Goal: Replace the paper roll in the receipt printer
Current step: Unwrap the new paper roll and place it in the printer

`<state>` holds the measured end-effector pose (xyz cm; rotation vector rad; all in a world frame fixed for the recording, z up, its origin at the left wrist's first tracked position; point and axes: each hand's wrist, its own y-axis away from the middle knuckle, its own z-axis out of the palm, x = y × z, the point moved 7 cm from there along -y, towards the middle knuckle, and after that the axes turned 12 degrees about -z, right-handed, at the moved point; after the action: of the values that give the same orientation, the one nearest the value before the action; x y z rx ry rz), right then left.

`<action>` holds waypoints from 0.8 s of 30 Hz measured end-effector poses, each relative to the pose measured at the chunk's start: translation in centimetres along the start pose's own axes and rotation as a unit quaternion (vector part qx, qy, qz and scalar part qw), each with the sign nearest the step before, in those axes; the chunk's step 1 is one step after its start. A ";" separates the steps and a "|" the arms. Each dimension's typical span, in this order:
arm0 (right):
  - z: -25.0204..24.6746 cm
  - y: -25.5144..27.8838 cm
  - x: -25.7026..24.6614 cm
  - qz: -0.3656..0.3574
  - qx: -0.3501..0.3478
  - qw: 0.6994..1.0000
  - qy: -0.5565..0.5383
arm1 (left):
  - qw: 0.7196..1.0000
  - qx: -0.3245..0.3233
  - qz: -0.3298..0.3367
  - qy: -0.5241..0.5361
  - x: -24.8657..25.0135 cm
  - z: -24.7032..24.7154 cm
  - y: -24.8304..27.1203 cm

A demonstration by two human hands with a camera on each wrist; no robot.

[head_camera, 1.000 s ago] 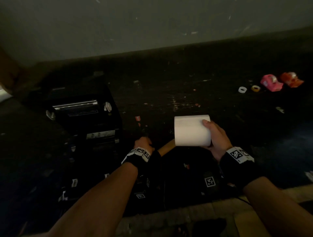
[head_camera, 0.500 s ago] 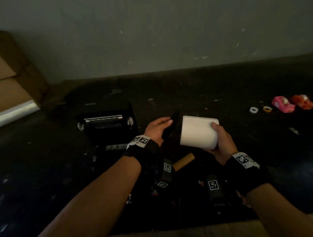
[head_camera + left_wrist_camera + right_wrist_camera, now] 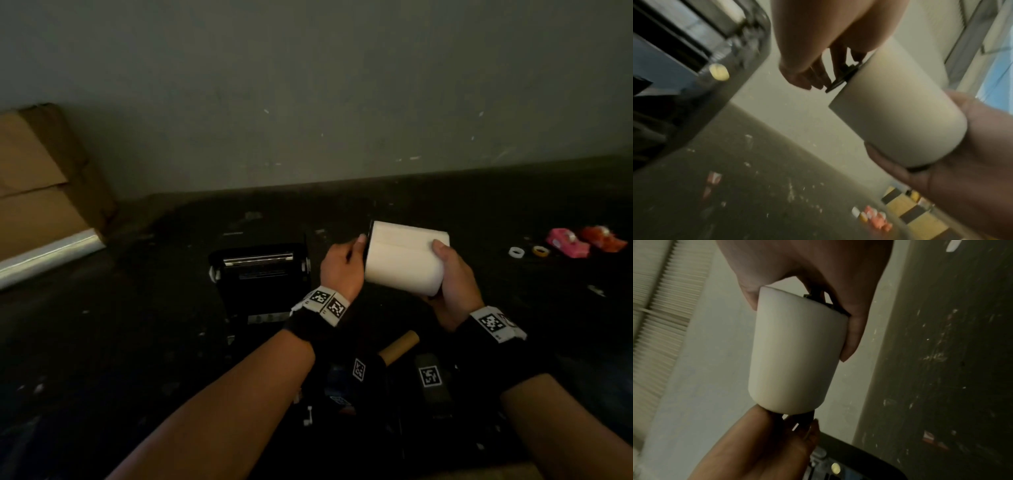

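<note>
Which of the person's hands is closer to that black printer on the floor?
Left. The left hand hovers just right of the printer, at the paper roll's near end; the right hand holds the roll's far end.

The near end of the paper roll (image 3: pixel 404 262) is hidden by the right hand (image 3: pixel 452 284). The receipt printer (image 3: pixel 260 277) is lost in darkness toward the floor's near edge, and its right side is partly covered by the left hand (image 3: pixel 342 270). The pink and red items (image 3: pixel 582 241) by the floor's right edge are too small to be identified.
</note>
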<state>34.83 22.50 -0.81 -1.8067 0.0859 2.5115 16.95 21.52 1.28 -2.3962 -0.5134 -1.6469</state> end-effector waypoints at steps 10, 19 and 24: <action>5.8 4.6 -0.8 -0.064 -0.055 0.992 0.089 | 0.942 -0.231 -0.173 0.171 -0.4 -7.9 2.3; 14.5 8.3 3.9 -0.052 -0.139 0.973 0.174 | 0.963 -0.238 -0.119 0.051 -8.1 -15.4 2.9; 17.0 9.5 8.0 0.076 -0.163 0.981 0.078 | 0.949 -0.244 -0.176 0.096 -12.9 -18.1 3.0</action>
<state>15.58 14.33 -2.89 -2.1969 -0.2033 2.6062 -1.75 10.23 -3.97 -2.5303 -0.5803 -2.3801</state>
